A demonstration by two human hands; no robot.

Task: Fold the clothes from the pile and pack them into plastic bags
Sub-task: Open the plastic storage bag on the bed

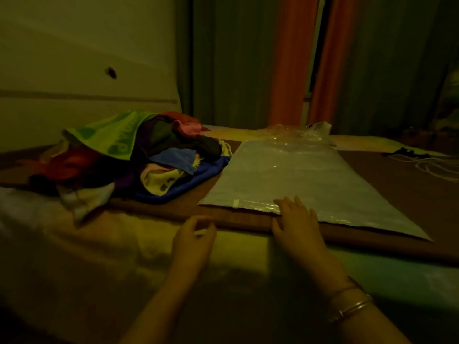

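A pile of clothes [129, 157] in green, red, blue and yellow lies at the left on a brown mat [397, 184]. To its right a large flat plastic bag [298, 180] is spread out, with a small white slider on its near edge. My right hand [298, 224] rests with straight fingers on the bag's near edge. My left hand [193, 234] hovers just in front of the mat, fingers loosely curled; something small and pale shows between fingers and thumb, too dim to tell. More crumpled plastic bags [295, 132] lie behind the flat one.
A white cord [432, 167] and a dark small object lie at the far right on the mat. A pale wall stands behind the pile, and orange and grey curtains [290, 60] hang at the back. Soft bedding [74, 244] is under my arms.
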